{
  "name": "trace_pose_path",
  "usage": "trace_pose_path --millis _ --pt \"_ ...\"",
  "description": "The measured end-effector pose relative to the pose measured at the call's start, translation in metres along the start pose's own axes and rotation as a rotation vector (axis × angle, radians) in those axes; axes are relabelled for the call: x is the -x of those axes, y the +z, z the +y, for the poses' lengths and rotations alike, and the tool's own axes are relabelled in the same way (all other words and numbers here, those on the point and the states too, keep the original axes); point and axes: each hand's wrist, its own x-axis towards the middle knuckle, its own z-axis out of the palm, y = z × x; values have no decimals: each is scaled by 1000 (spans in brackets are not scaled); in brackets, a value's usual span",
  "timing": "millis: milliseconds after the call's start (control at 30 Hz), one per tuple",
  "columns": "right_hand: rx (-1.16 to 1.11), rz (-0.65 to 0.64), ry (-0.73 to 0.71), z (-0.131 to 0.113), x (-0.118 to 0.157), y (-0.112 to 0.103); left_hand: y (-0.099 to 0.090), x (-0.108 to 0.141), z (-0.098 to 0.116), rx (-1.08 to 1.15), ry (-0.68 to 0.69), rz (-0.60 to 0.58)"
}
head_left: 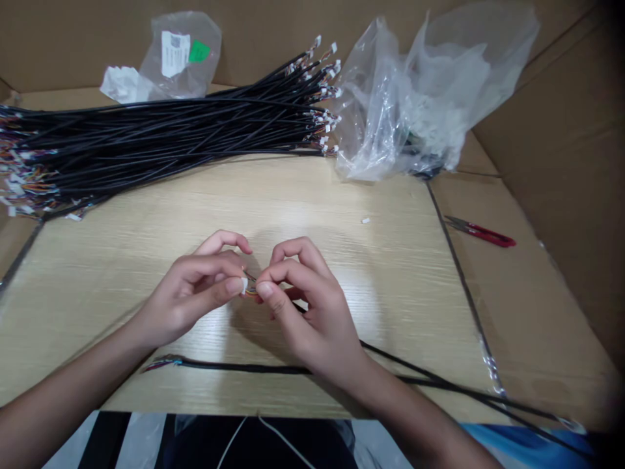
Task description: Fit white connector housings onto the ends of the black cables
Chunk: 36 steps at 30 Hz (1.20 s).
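I'm seeing a cable bundle lying at eleven o'clock from the hands, bags sitting at one, snips resting near three, a loose cable stretching across the surface at six.

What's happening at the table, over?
Left hand pinching white connector; right hand pinching colored wires. Black cable passing under right forearm. Red snips out of the way.

Single view, worn on head, set above and just behind near edge of worktop. Faces forward and steeply down. Close range: left hand and right hand sit mid-frame. Near edge runs low across view, with dark clothing below it; right edge slants away; cardboard wall beyond far edge closes off top.
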Motion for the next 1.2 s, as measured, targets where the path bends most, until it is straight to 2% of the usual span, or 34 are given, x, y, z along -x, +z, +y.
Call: trace_pose_path --millis 433,967,1067,1200 --pt "3 6 -46 0 1 1 0 1 -2 -11 -1 7" --pt "143 55 -182 9 4 7 7 2 2 -69 -26 54" --pt "138 53 -169 9 3 7 6 3 3 -89 -20 57" --pt "79 64 -79 7 1 5 6 4 4 -186 9 98"
